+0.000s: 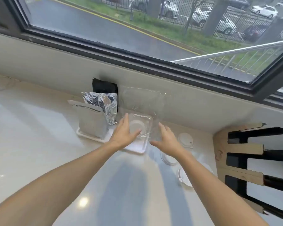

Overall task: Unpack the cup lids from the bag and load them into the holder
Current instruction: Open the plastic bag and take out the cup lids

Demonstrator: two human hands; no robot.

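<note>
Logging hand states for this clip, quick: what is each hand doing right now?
Left hand: open, fingers straight, resting on the clear bag over the white tray.
Right hand: open, fingers spread, holding nothing.

Tabletop (39, 144): smooth, glossy, pale stone-like surface showing light reflections. Bag (142, 101) at the far edge: thin, clear, crinkled plastic film with shiny creases. Holder (137, 148) beneath it: smooth white plastic tray. Cup lids (185, 139) toward the right edge: white and clear plastic, smooth. Foil pouch (104, 103): crumpled, mirror-bright metallic film. Grey pouch (91, 123): matt finish. Rack (222, 144) at the right edge: light wood, matt, with black inserts.
</note>
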